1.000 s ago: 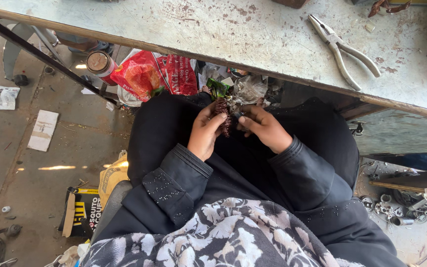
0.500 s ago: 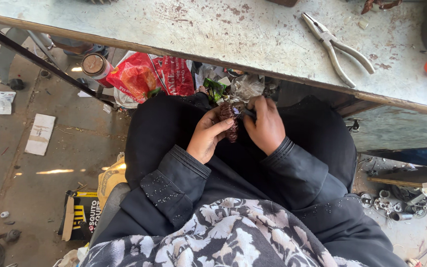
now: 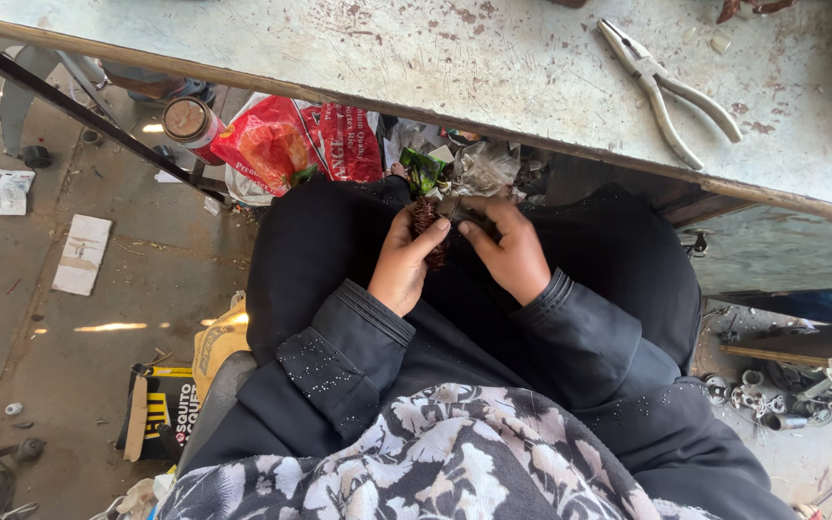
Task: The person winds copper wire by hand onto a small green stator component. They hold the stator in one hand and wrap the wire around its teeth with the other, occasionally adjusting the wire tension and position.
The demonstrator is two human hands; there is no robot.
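Both hands meet in the lap below the table (image 3: 532, 87): left hand (image 3: 406, 260) pinches a dark reddish coil (image 3: 426, 220) upright, right hand (image 3: 507, 252) fingers closed on its top.

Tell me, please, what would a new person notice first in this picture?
First, the two hands in the middle, over the lap in black cloth: the left hand and right hand together grip a small dark reddish-brown bundle. Next, the metal pliers lying on the worn grey workbench at the upper right. Then the red plastic bags stuffed under the bench edge, left of the hands.
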